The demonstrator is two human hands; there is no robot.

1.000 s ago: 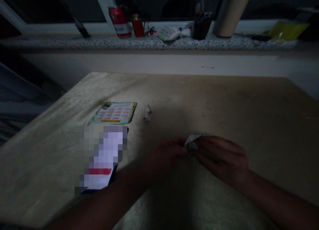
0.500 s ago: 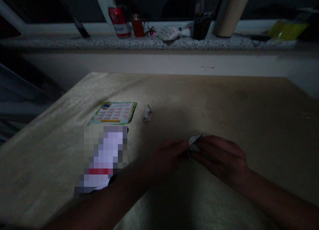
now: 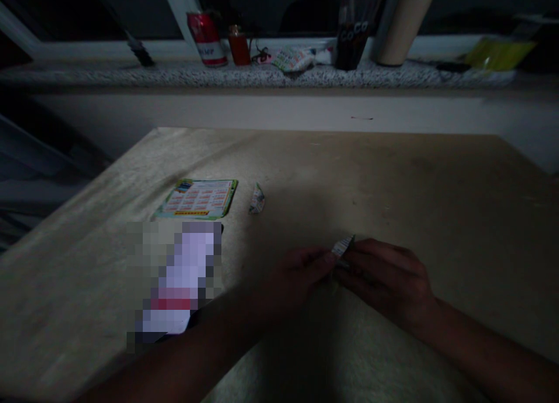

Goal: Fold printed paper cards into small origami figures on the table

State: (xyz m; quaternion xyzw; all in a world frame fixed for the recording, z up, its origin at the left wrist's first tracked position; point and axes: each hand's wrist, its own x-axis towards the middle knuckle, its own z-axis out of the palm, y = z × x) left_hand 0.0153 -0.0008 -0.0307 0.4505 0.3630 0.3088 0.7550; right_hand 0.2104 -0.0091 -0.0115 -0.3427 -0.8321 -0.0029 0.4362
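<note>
Between my two hands is a small folded piece of printed paper (image 3: 343, 246), its pointed tip sticking up. My left hand (image 3: 301, 270) pinches its left side with thumb and forefinger. On the other side, the fingers of my right hand (image 3: 388, 278) close on its right edge, and they hide part of it. A second small folded paper piece (image 3: 257, 199) lies on the table, up and left of my hands. The light is dim, so the folds are hard to make out.
A phone with a blurred screen (image 3: 186, 280) lies by my left forearm, below a calendar card (image 3: 198, 197). Along the granite windowsill (image 3: 174, 74) stand a red can (image 3: 207, 39), an orange bottle (image 3: 240, 46), crumpled printed paper (image 3: 292, 59), a lidded cup (image 3: 353, 33) and a tan cylinder (image 3: 402, 27).
Both hands stay in nearly the same place. The held paper's tip shows slightly more, and its lower flap between the fingers shows less. The view has shifted a little.
</note>
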